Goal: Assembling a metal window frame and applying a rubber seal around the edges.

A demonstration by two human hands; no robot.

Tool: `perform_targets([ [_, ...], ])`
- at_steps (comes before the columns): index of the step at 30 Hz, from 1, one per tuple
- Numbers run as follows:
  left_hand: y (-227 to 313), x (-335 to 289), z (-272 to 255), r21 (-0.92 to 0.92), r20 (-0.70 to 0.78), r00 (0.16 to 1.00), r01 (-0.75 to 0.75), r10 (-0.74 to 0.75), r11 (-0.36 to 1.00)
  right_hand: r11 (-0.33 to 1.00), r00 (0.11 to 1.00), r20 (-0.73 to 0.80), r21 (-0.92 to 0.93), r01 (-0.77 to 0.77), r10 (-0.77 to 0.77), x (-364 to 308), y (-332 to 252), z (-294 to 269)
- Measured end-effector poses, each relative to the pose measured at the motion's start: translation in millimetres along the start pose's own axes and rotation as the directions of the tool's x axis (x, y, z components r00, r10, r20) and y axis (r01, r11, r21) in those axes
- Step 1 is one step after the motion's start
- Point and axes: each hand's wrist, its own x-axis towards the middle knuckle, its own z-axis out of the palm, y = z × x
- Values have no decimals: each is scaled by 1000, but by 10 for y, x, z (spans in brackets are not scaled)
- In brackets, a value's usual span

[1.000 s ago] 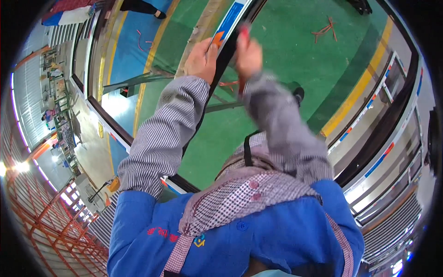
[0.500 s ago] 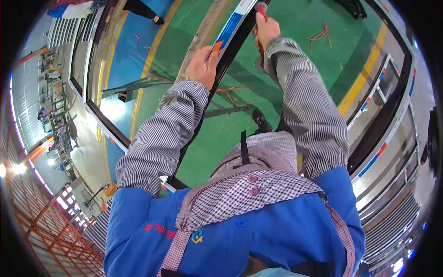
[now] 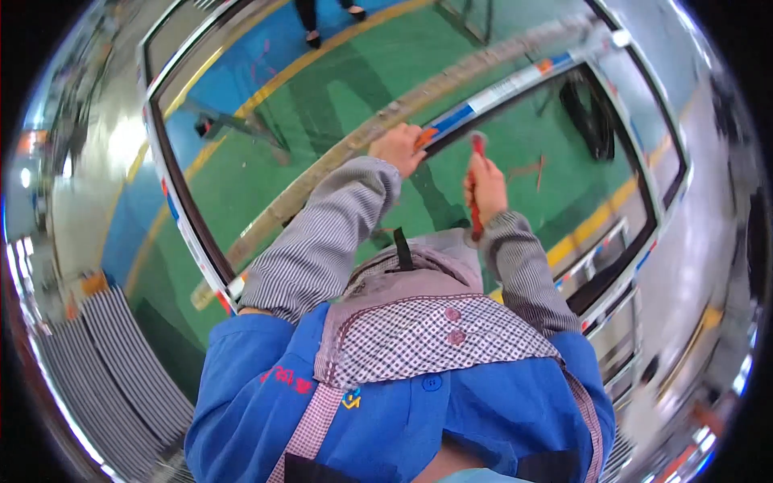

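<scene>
My left hand [image 3: 396,151] is closed around the middle bar of a large window frame [image 3: 503,92], which carries a white, blue and orange film strip. Just to its right, my right hand [image 3: 489,187] grips a red-handled roller [image 3: 477,211]. The tool shows a pale round end above the fist and another below it, both somewhat blurred. Its upper end sits close to the bar's near side, and I cannot tell whether they touch. Dark edging runs along the inner sides of the frame.
A long worn beam [image 3: 322,173] crosses beneath the frame. Red strips [image 3: 531,169] lie on the green floor, and a dark coil [image 3: 588,117] is at the right. A person's legs [image 3: 308,18] stand beyond the frame. Ribbed panels [image 3: 113,362] are at lower left.
The view has swung round, so the frame lies at a flatter slant. My right hand with the roller is lower in the picture and nearer my body. My left hand still holds the bar.
</scene>
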Motion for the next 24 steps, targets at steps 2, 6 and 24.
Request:
perform_targets([
  [2,11,-55,0,69,-30,999,25,-23,997,999,997,62,28,40,-42,99,-237,-88],
  [6,5,-53,37,43,-70,997,17,-14,999,981,943,270,49,186,-193,330,-679,177],
  [24,584,-1083,852,-624,9,-524,-668,-852,405,-203,-338,935,354,913,109,394,-67,1677],
])
